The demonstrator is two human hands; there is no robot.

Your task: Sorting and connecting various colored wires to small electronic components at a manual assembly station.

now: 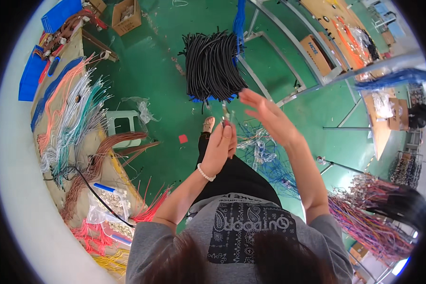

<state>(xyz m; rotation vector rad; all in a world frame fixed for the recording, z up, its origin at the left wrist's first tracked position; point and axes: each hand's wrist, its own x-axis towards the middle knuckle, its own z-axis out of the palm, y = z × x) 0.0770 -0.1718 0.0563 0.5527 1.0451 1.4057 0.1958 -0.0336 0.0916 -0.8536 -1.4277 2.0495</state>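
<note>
My left hand point(221, 141) is closed in front of my body, a pale beaded bracelet on its wrist. A small thing with a red part point(226, 123) and a pale, shiny tip shows at its fingertips; its kind cannot be made out. To the right, my right hand point(272, 120) is raised with its fingers stretched out and nothing visible in it. Those fingertips come close to the lower right edge of a thick bundle of black cables point(213, 66); whether they touch I cannot tell. Some blue shows beneath the bundle.
On the left, a workbench point(119, 176) bears grey, green, brown and red wires. A pale green stool point(112, 124) stands beside it. Metal frames point(274, 47) rise at the upper right. Blue wires point(274, 165) lie low at my right, and a rack of coloured wires point(364, 217) stands farther right.
</note>
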